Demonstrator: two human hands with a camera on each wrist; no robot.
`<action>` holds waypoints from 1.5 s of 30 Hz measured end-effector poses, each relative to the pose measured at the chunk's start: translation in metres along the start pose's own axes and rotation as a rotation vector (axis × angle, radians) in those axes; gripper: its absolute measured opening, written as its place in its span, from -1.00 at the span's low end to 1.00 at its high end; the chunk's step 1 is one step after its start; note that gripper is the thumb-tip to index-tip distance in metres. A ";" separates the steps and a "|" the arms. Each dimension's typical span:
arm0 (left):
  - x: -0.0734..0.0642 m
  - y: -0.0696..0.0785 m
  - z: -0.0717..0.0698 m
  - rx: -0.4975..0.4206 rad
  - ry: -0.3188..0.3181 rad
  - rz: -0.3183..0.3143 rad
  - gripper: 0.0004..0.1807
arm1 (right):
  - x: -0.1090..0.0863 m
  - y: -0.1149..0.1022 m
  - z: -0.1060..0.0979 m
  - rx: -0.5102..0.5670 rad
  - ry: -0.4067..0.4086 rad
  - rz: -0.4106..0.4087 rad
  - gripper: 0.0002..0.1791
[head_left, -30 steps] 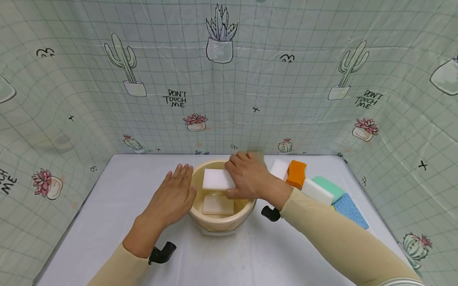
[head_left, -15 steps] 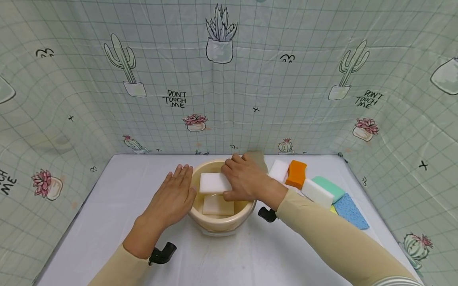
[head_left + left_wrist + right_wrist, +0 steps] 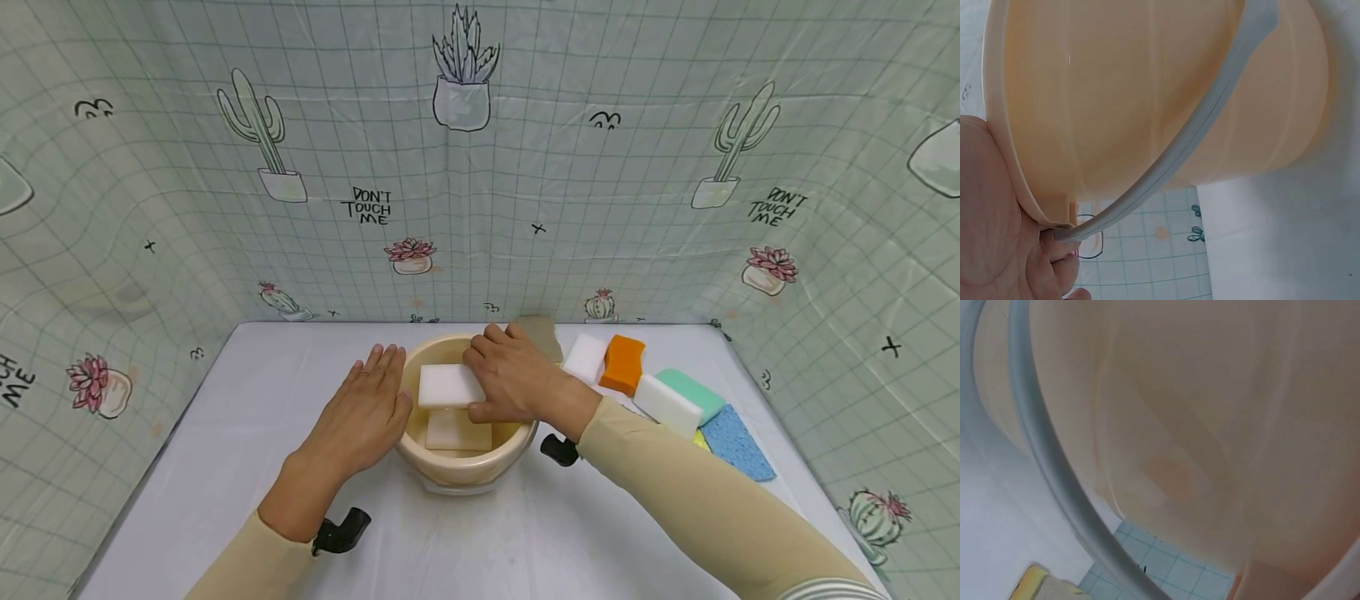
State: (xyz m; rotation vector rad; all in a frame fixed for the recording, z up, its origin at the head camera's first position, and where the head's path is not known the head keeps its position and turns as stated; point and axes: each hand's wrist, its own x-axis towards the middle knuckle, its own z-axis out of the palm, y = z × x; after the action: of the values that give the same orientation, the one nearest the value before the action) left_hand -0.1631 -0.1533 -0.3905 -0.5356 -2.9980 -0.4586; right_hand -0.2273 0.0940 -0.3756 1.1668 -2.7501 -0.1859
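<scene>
Resting against the left side of a cream bucket (image 3: 467,471), the left hand (image 3: 360,417) has straight fingers, close together, and grips nothing; the left wrist view shows its palm on the rim. Bucket upright on the table (image 3: 195,417), about midway between the left and right edges, nearer the far edge; grey handle (image 3: 1166,164) hangs down its outside. Low inside the bucket: a pale block (image 3: 459,432). Above it, within the mouth, a white block (image 3: 448,386), its right end held by the right hand (image 3: 517,375), thumb on the near side, fingers bent over the far side; contact between the two blocks cannot be told. Right of the bucket, by the far edge: a taupe sponge (image 3: 542,335), partly hidden, then a second white block (image 3: 585,358) with a wavy-sided orange sponge (image 3: 622,364) just beside it. Farther right, a third white block (image 3: 667,405) overlaps a green sponge (image 3: 693,395) in view; a yellow piece (image 3: 701,439), mostly covered, shows beside a blue sponge (image 3: 738,443) near the right edge.
</scene>
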 end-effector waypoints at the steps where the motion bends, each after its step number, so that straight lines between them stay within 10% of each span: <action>1: 0.000 0.000 0.000 0.000 0.000 -0.001 -0.30 | 0.000 0.000 0.000 -0.002 -0.001 -0.001 -0.41; 16: 0.000 0.001 0.000 -0.006 -0.005 -0.013 -0.29 | -0.005 0.001 0.002 0.018 0.034 0.012 -0.42; 33: -0.001 0.001 0.000 -0.031 -0.013 -0.023 -0.29 | -0.069 0.075 0.005 -0.036 0.538 0.228 -0.63; 45: 0.000 -0.002 0.001 -0.063 -0.002 0.001 -0.30 | -0.150 0.124 0.025 -0.124 0.268 0.501 -0.57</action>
State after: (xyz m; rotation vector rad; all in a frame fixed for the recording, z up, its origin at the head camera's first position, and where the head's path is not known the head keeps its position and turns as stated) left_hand -0.1636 -0.1545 -0.3924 -0.5424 -2.9933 -0.5545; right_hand -0.2166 0.2891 -0.3924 0.4117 -2.6405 -0.1258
